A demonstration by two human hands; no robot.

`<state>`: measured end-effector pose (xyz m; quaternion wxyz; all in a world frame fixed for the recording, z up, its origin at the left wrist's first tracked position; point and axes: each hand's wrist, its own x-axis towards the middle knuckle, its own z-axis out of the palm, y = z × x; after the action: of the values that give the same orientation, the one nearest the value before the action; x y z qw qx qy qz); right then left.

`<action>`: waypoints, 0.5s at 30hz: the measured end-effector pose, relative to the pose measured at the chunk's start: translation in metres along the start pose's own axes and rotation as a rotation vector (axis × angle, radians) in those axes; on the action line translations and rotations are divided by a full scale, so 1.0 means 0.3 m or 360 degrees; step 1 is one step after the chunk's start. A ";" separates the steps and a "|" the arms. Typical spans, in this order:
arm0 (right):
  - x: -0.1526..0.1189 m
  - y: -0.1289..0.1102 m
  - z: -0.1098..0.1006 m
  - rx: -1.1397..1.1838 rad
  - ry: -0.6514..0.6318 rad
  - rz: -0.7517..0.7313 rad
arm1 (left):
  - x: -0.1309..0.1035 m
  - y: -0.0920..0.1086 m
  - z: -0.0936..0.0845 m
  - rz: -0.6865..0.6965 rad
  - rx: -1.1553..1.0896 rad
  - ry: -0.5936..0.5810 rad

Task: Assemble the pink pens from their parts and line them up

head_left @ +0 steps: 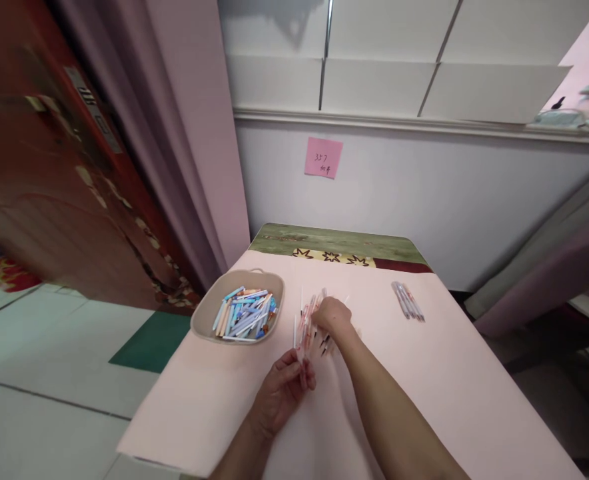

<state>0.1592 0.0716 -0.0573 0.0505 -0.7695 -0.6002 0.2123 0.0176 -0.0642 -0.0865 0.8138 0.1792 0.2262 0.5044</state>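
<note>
Near the table's middle, my left hand (pixel 287 380) is closed around slim, clear-and-pinkish pens; their exact number cannot be made out. Just beyond it lies a loose pile of similar slim pens (pixel 307 320), some with dark tips. My right hand (pixel 333 315) is curled palm-down over the right part of this pile, its fingertips hidden beneath it. Whatever it grips there is hidden. Off to the right, a small bundle of pens (pixel 408 301) lies side by side on the table.
A beige basket (pixel 202 313) holding many blue, white and orange pens (pixel 247 313) stands on the left. Pale pink cloth (pixel 454 393) covers the table. Behind the table is a white wall with a pink note (pixel 323 158). A reddish door (pixel 74 167) stands at left.
</note>
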 end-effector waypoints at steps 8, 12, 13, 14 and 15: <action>-0.066 0.048 -0.060 0.0655 0.0171 0.0003 | -0.013 0.010 -0.001 -0.0040 0.0062 0.0088; -0.149 0.087 -0.076 0.1091 0.0233 -0.0138 | -0.011 0.017 0.000 -0.0109 0.0090 0.0095; -0.171 0.089 -0.078 0.1252 0.0234 -0.0176 | -0.009 0.018 -0.001 -0.0117 0.0083 0.0100; -0.192 0.088 -0.078 0.1464 0.0227 -0.0223 | -0.007 0.018 -0.001 -0.0120 0.0074 0.0112; -0.212 0.084 -0.079 0.1710 0.0213 -0.0273 | -0.006 0.017 -0.002 -0.0122 0.0065 0.0127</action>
<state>0.1790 0.0087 -0.0274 0.4915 -0.5956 -0.4634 0.4346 0.0127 -0.0636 -0.0839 0.8190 0.1667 0.2755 0.4750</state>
